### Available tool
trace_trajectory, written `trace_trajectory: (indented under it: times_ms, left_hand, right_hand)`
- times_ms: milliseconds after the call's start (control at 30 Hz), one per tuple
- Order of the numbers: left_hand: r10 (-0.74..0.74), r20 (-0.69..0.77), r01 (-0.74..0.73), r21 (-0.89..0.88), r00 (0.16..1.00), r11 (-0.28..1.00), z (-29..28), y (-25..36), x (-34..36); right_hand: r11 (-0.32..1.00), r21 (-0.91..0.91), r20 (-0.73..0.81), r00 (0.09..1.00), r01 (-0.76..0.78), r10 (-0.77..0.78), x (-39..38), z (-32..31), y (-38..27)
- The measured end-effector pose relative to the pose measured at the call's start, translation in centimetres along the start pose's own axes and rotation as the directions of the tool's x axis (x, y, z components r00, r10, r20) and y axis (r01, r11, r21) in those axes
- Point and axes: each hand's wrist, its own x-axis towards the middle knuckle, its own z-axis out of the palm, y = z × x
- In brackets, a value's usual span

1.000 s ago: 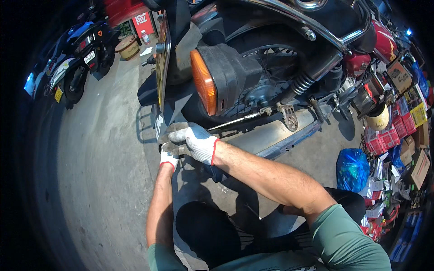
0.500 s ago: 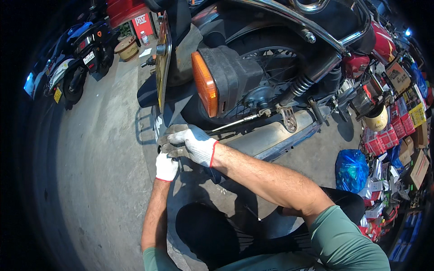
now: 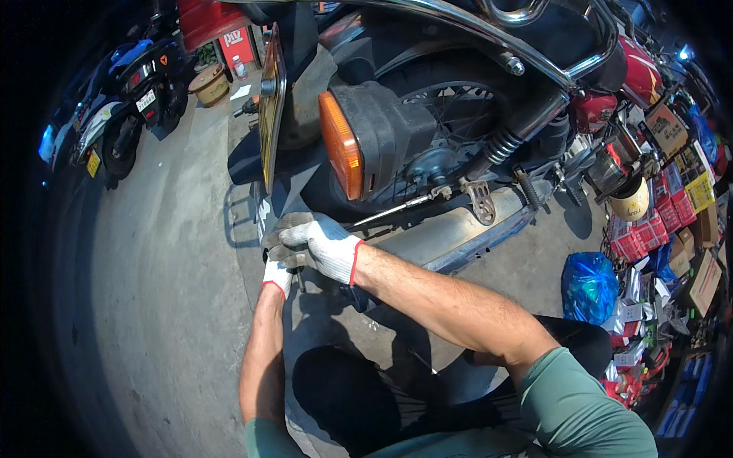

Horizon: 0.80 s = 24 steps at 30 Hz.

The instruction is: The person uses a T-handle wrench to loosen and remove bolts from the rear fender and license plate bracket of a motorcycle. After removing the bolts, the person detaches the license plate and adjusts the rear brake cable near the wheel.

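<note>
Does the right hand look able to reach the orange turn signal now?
Probably yes: in the picture, the right hand is just below the orange turn signal, and nothing visible blocks the way.

Head-worn view, facing down (wide fisheye), near the motorcycle

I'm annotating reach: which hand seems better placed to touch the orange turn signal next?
Probably the right hand: it appears nearer the orange turn signal, while the left hand sits lower in the picture and is partly hidden behind it.
</note>
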Motion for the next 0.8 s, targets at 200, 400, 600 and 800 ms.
trace_trajectory:
  times_ms: [200, 400, 600, 800]
  left_hand:
    - [0.332, 0.052, -0.314, 0.487, 0.942, 0.815, 0.7, 2.0, -1.4]
    - [0.555, 0.147, -0.48, 0.706, 0.819, 0.521, 0.0, 2.0, -3.2]
    - [0.573, 0.199, -0.516, 0.719, 0.795, 0.466, -0.5, 2.7, -3.1]
    - [0.012, -0.021, -0.009, 0.127, 1.0, 0.992, 0.2, -0.6, 0.9]
  right_hand:
    - [1.0, -0.023, -0.002, 1.0, -0.003, 0.003, -0.2, -0.3, 0.2]
    - [1.0, -0.015, 0.015, 1.0, 0.001, -0.001, -0.8, 0.2, -0.3]
    - [1.0, -0.024, 0.036, 0.999, 0.014, -0.014, -0.9, 0.0, -0.2]
    - [1.0, 0.01, -0.003, 1.0, -0.005, 0.005, -0.1, 0.1, -0.1]
